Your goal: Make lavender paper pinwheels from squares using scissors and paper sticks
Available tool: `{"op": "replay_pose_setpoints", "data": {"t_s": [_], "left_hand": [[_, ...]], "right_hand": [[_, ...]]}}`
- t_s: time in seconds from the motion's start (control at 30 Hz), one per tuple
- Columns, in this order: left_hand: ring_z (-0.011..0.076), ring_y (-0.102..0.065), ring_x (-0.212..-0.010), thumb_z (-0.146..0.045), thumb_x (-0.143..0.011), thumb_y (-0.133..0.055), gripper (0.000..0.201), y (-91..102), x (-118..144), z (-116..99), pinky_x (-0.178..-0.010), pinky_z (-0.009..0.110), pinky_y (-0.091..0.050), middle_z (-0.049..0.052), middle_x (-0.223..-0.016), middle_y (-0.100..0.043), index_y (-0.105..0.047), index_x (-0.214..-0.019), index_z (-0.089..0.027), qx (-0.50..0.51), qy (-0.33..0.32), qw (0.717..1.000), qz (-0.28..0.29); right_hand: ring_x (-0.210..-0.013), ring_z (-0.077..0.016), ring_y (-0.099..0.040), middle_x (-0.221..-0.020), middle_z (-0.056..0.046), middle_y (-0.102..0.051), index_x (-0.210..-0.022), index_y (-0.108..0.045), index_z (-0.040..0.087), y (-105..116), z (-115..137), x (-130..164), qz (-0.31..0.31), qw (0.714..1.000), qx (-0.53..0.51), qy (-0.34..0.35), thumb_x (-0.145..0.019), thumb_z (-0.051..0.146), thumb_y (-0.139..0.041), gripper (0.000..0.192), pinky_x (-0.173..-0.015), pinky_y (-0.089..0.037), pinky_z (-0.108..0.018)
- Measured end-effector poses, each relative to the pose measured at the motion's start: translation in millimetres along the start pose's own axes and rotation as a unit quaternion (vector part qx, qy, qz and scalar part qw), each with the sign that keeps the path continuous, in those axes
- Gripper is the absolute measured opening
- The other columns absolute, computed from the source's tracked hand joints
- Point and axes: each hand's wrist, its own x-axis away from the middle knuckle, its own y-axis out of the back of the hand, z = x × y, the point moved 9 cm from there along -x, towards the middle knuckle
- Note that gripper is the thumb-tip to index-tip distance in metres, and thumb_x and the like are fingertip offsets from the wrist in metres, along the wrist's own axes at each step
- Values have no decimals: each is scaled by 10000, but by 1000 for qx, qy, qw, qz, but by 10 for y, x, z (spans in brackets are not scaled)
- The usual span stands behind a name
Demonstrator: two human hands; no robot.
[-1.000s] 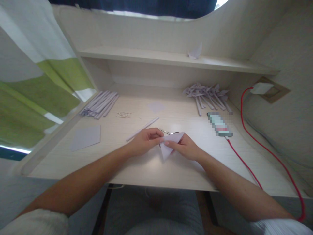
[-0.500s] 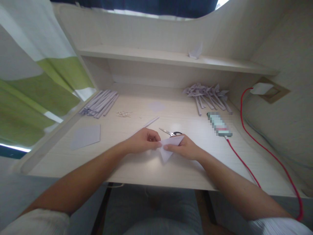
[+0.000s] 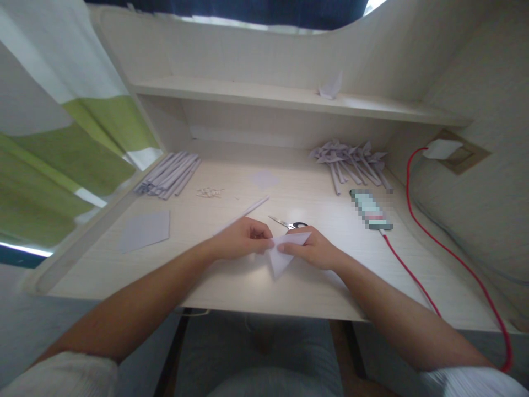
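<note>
A folded piece of white paper (image 3: 281, 263) is held just above the desk near its front edge, one point hanging down. My left hand (image 3: 244, 238) pinches its left corner between thumb and curled fingers. On the other side, my right hand (image 3: 314, 248) grips the paper with the thumb on top and the fingers behind, partly hidden by it. Scissors (image 3: 289, 224) with dark handles lie just beyond the paper, close to my right fingers. A thin rolled paper stick (image 3: 252, 208) rests on the desk behind my left hand.
Rolled paper sticks (image 3: 169, 173) are piled at left, near a stack of paper (image 3: 145, 230) and small pale bits (image 3: 210, 192). Paper pinwheels (image 3: 351, 157) lie back right, by a phone (image 3: 371, 209) with a red cable (image 3: 411, 278). A folded paper (image 3: 330, 88) sits on the shelf (image 3: 248, 94).
The paper's hanging point has swung slightly left and down. Both hands keep nearly the same place and grip.
</note>
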Motion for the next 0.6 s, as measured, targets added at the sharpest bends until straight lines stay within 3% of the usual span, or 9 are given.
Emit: {"op": "replay_pose_setpoints", "data": {"t_s": [0.2,0.6], "left_hand": [[83,-513,-568,-315,-836,-642,215,62,-16,-10,-530,189,-360,-14,-618,-609,-679,-728,-132,0,-6,1000,-14],[72,-485,-519,-243,-796,-639,185,164,-15,-15,-501,189,-335,-31,-570,-569,-625,-651,-128,23,-1,998,-59]], "right_hand": [[-617,-129,-568,-673,-19,-642,-773,-700,142,27,-34,-19,-6,999,-50,-4,-890,488,-627,373,-575,-430,-238],[-593,-125,-587,-653,-36,-667,-691,-695,144,211,80,4,-83,996,-34,23,-906,442,-626,374,-579,-426,-244]]}}
